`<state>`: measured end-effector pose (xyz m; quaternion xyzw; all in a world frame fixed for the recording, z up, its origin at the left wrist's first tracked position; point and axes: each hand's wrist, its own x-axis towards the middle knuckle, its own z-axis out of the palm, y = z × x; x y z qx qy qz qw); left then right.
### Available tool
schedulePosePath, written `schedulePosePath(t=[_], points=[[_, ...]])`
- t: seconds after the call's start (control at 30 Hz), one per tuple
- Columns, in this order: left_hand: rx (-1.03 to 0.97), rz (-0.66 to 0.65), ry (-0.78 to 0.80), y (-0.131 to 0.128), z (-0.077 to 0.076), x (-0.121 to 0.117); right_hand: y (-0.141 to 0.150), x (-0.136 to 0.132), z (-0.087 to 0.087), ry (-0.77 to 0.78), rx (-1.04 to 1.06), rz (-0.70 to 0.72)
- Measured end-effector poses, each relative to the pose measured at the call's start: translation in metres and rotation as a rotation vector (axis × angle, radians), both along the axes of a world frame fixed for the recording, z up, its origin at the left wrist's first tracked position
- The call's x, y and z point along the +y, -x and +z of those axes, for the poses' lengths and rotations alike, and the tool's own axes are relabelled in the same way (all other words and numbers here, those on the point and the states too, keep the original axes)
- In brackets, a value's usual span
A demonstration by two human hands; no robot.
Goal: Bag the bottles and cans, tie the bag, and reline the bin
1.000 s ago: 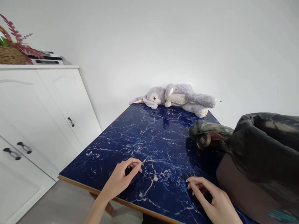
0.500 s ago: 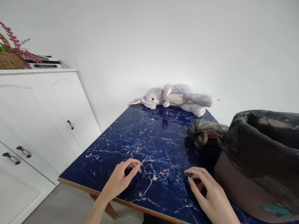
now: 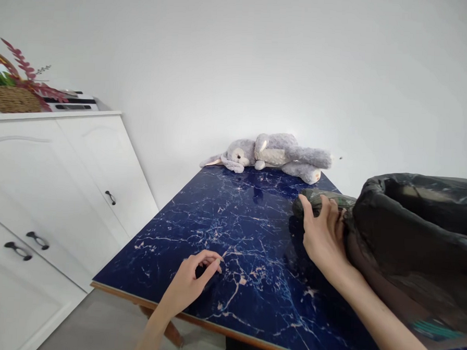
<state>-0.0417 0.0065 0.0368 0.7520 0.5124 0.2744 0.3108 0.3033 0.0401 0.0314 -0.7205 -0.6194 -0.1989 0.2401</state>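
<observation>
My left hand (image 3: 191, 280) rests on the blue marble-patterned table (image 3: 234, 232) near its front edge, fingers curled with the tips touching the surface and nothing in them. My right hand (image 3: 324, 232) has reached to the small knotted dark plastic bag (image 3: 314, 200) beside the big bin. Its fingers wrap round that bag's side. A brown bin lined with a black bag (image 3: 418, 242) stands at the table's right, touching the small bag.
A grey plush rabbit (image 3: 271, 155) lies at the table's far edge against the white wall. A white cabinet (image 3: 45, 186) with dark handles stands to the left, with a wicker basket of red leaves (image 3: 13, 87) on top.
My right hand has lifted from the table near the front edge and moved forward onto the small knotted bag. My left hand has stayed in place.
</observation>
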Motion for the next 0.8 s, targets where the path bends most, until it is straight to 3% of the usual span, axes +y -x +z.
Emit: schedulePosePath(t=[0.13,0.27,0.37,0.5,0.67,0.73,0.8], points=[[0.003,-0.003,0.000,0.001,-0.002,0.000,-0.010,0.006,-0.009,0.037,-0.076,0.003],[0.010,-0.003,-0.004,0.001,-0.004,0.001,-0.008,0.009,-0.007,0.020,-0.158,0.060],[-0.006,-0.010,-0.007,0.001,-0.004,0.001,0.012,0.011,0.000,0.003,-0.156,0.188],[-0.024,-0.014,-0.012,0.001,-0.005,0.002,0.064,0.010,0.011,0.013,-0.042,0.400],[-0.038,-0.015,0.002,0.000,-0.004,0.002,0.109,-0.012,0.025,-0.024,0.053,0.635],[-0.045,-0.012,0.013,-0.001,-0.003,0.002,0.105,-0.029,0.028,-0.076,0.089,0.698],[-0.049,-0.013,0.019,-0.001,-0.002,0.001,0.088,-0.044,0.027,-0.155,0.182,0.664]])
